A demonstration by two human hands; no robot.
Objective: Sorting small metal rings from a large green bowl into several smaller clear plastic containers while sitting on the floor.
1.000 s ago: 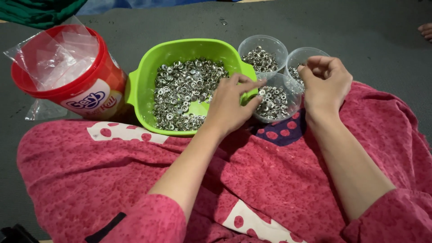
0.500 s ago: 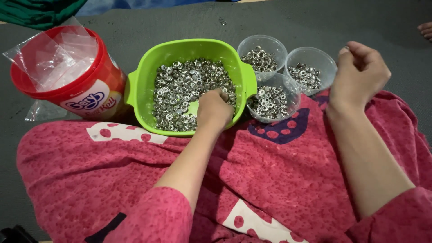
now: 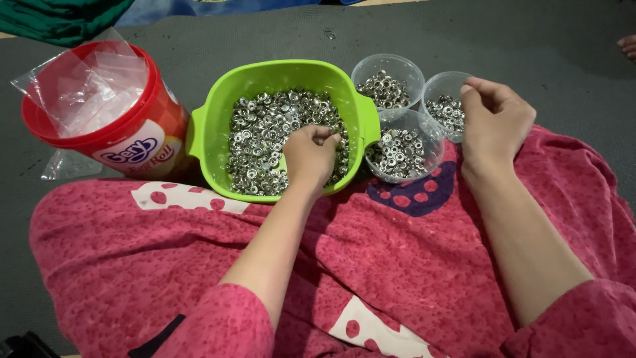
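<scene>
A second ago the left hand (image 3: 310, 154) lay on the right rim of the green bowl (image 3: 218, 113), near the cup (image 3: 401, 154) below the other two. Then it went down into the bowl. Now it sits in the lower middle of the silver rings (image 3: 265, 132), with its fingers (image 3: 324, 136) curled in the pile.

The right hand (image 3: 493, 119) was low at first, close to the left hand, over that same cup. Half a second ago it had gone up and far right, clear of the cups. Now it has come back a little, and its fingers (image 3: 472, 93) hang over the right cup (image 3: 445, 99).
</scene>
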